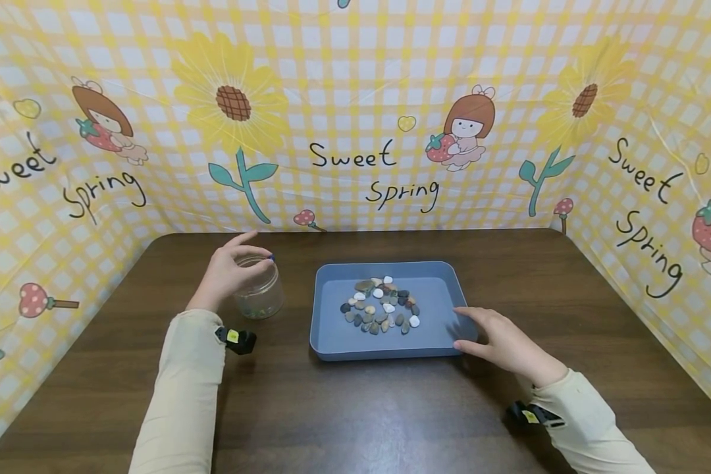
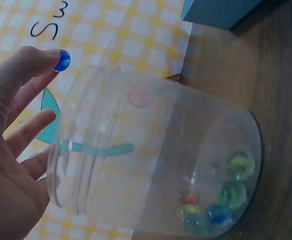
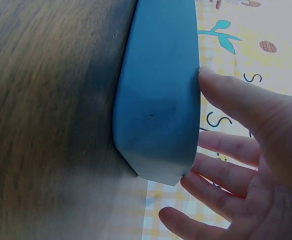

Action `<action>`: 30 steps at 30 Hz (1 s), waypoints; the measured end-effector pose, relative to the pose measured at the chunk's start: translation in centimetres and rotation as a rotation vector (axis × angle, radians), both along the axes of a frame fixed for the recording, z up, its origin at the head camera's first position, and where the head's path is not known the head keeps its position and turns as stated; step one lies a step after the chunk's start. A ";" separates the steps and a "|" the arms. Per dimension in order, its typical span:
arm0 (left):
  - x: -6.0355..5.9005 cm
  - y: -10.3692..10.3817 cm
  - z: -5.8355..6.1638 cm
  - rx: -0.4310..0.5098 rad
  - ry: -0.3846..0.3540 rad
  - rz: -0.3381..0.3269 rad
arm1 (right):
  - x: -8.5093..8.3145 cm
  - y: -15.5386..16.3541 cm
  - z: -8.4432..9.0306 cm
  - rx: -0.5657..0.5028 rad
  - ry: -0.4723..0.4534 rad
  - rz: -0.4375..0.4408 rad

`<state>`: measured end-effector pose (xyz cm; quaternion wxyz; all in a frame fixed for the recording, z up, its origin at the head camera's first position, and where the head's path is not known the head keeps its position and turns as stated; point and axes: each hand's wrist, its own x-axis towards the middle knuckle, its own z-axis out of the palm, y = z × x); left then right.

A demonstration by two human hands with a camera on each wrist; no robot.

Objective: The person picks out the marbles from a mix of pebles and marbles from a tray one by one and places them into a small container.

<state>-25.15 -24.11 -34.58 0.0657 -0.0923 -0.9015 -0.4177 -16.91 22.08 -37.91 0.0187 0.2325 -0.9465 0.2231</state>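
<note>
My left hand (image 1: pixel 245 263) hovers over the mouth of a clear jar (image 1: pixel 261 297) and pinches a small blue marble (image 1: pixel 270 257) at its fingertips. In the left wrist view the blue marble (image 2: pixel 62 60) sits at a fingertip just above the rim of the jar (image 2: pixel 151 160). Several coloured marbles (image 2: pixel 221 200) lie at the jar's bottom. My right hand (image 1: pixel 480 329) rests with straight fingers against the right front corner of a blue tray (image 1: pixel 332 332). A pile of small stones (image 1: pixel 382 306) lies in the tray. The right wrist view shows the tray's wall (image 3: pixel 161 100) with my fingers (image 3: pixel 236 105) touching it.
The jar and tray stand on a dark wooden table (image 1: pixel 355 408). A yellow checked cloth (image 1: pixel 355 99) with sunflowers walls in the back and both sides. A small black clip (image 1: pixel 237 339) hangs at the left sleeve, another (image 1: pixel 530 415) at the right.
</note>
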 end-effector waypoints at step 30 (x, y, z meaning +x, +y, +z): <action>-0.7 -0.5 -0.9 -0.125 -0.137 0.047 | -0.1 0.0 -0.1 0.006 0.012 -0.002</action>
